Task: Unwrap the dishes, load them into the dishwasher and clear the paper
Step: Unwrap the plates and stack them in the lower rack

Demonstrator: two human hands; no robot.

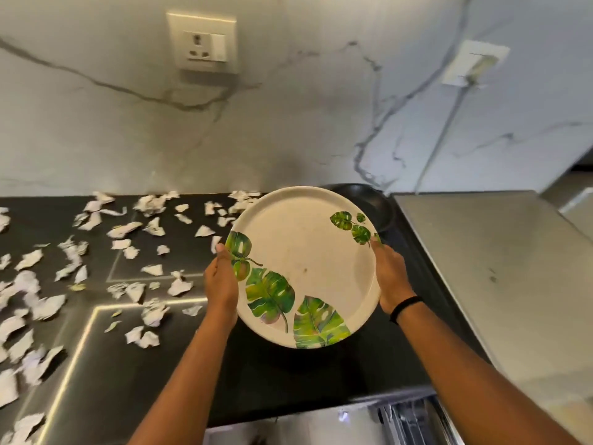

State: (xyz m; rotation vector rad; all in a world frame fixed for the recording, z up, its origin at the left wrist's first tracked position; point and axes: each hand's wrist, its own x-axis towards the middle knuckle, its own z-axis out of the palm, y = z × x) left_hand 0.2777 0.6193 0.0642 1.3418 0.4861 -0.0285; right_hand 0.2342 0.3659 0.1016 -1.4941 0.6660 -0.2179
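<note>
- Left hand (221, 281): forearm reaches up from the lower edge; the hand clasps the left rim of the plate, thumb lying over the rim's upper face, fingers hidden behind it.
- Right hand (390, 274): forearm reaches in from the lower right, a black band (405, 307) on the wrist; the hand clasps the right rim, fingers curled round the edge.
- Plate (305, 268): round, cream, printed with green leaves along the lower left and at the upper right; unwrapped, held between both hands above the countertop, tilted so its face turns toward the camera, the far edge raised.
- Dishwasher (407, 422): only a metallic strip and rack wires show at the bottom edge, below the counter front.
- Countertop (288, 387): black and glossy, with thin pale inlaid lines.
- Paper scraps (150, 313): many torn white pieces scattered across the counter's left half, well apart from the plate.
- Steel surface (481, 268): grey, right of the counter.
- Dark dish (375, 203): behind the plate, partly hidden.
- Wall (288, 107): veined marble, bearing a socket (202, 43) and a second fitting (475, 64) with a cable.
</note>
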